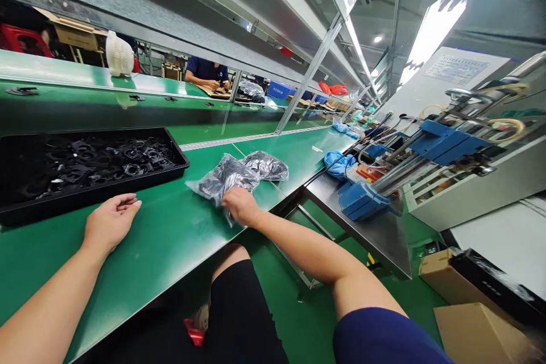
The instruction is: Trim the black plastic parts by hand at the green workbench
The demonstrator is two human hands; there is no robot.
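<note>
My right hand (pixel 241 205) is closed on the near edge of a clear plastic bag (pixel 222 176) with dark parts inside. The bag lies crumpled on the green workbench (pixel 170 227), and a second plastic bag (pixel 267 165) of dark parts touches its far side. To the left, my left hand (pixel 110 222) hovers at or rests on the bench, fingers loosely bent and thumb apart, with nothing visible in it. Just beyond that hand stands a long black tray (pixel 184 164) holding many small black plastic parts (pixel 139 160).
A metal side table (pixel 375 239) carries a blue clamp-like machine (pixel 362 199) and a blue bag (pixel 339 164) on the right. Cardboard boxes (pixel 473 330) sit on the floor. A metal post (pixel 309 74) rises behind the bench. Across the line, a co-worker (pixel 209 73) handles parts beyond a small fan (pixel 119 54).
</note>
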